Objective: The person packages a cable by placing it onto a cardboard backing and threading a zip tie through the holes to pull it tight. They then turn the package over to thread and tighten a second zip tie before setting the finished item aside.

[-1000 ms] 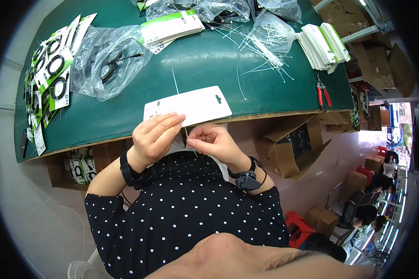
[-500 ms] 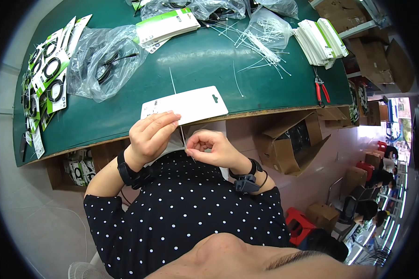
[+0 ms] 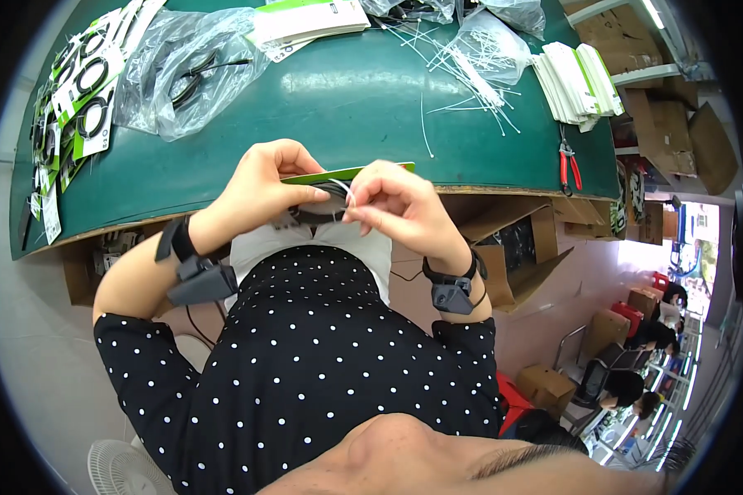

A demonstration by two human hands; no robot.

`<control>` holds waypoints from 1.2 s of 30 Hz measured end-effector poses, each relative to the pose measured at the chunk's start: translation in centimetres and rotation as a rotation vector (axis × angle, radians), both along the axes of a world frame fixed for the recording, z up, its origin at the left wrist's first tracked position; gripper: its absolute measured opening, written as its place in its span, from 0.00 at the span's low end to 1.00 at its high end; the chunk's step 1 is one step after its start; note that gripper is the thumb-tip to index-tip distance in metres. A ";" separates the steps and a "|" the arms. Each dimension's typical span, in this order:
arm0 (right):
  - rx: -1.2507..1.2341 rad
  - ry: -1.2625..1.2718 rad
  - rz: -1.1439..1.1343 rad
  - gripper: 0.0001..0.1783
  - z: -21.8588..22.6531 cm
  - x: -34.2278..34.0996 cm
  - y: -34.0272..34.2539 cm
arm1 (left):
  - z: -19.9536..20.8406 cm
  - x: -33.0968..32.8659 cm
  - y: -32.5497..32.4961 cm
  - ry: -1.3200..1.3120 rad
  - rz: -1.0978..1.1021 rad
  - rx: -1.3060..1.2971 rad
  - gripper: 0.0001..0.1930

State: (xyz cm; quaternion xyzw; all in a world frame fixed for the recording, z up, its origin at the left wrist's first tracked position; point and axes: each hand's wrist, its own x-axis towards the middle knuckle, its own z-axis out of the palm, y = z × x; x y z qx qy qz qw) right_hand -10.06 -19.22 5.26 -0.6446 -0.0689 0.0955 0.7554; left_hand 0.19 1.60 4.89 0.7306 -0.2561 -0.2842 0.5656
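Observation:
At the table's near edge I hold a packaging card (image 3: 320, 176) nearly edge-on, its green side showing as a thin strip. My left hand (image 3: 271, 183) grips its left end, thumb pressed on a coiled black cable (image 3: 332, 190) lying against the card's near side. A thin white cable tie (image 3: 343, 186) runs over the coil. My right hand (image 3: 402, 204) pinches that tie between thumb and fingertips at the card's right part. The tie's head is too small to make out.
Loose white cable ties (image 3: 479, 82) and a stack of white cards (image 3: 571, 87) lie at the back right, near red-handled cutters (image 3: 568, 167). Carded cables (image 3: 87, 87) pile up at left beside a plastic bag (image 3: 177, 82). An open cardboard box (image 3: 537, 264) stands below the table.
The card has turned from lying white side up to standing nearly edge-on, showing its green side and the cable. My left hand has shifted to its left end; my right hand has risen.

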 end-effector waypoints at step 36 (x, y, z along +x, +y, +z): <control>-0.601 -0.438 -0.249 0.05 -3.1 0.7 0.8 | -2.7 -0.9 -0.4 0.975 0.153 -0.045 0.09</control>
